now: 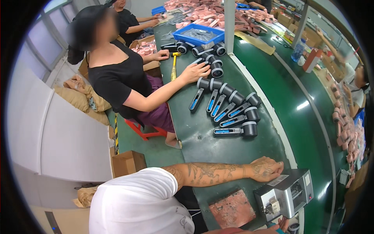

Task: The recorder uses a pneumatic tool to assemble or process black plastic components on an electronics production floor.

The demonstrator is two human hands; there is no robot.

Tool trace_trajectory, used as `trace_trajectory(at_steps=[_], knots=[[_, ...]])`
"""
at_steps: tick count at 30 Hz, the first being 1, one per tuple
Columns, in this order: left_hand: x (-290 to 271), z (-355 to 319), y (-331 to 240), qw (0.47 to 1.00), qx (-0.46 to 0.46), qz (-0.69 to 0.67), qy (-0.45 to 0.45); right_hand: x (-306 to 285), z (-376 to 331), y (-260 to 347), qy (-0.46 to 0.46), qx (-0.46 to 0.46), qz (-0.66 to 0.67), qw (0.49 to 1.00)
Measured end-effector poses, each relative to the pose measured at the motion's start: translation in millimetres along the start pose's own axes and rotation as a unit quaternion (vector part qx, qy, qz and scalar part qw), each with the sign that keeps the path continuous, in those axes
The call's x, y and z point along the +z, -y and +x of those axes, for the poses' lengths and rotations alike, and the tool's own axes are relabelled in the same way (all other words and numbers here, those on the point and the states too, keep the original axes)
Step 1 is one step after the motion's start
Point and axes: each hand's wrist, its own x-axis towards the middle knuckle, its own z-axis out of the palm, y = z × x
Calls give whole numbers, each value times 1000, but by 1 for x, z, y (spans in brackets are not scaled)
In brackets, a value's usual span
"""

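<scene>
My left arm reaches across the bench, and my left hand (267,168) is loosely closed at the top edge of a small grey metal machine (280,199). Its fingers curl under, so whatever they may hold is hidden. Low in the picture, my right hand (283,224) shows only in part beside the machine, fingers bent near a teal piece (274,226); what it grips is unclear. Close to it is a dark round-ended part (293,228). A worn reddish square pad (232,208) lies left of the machine. Several black handheld devices with blue-striped open handles (228,132) are lined up farther off.
A co-worker in black (117,70) sits at the bench's left side, one hand on the devices. A yellow-headed hammer (174,64) lies there. Beyond are a blue tray (198,34) of grey parts and heaped pink parts (202,13). A green conveyor belt (300,113) runs along the right.
</scene>
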Motion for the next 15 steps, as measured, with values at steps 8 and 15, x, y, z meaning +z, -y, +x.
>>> trace_trajectory(at_steps=[8, 15], knots=[[2, 0, 3, 1000, 11, 18, -5, -9, -3, -1, 23, 87, -22, 996], [-1, 0, -1, 1000, 3, 24, 5, 1, 4, 10, 7, 29, -18, 999]])
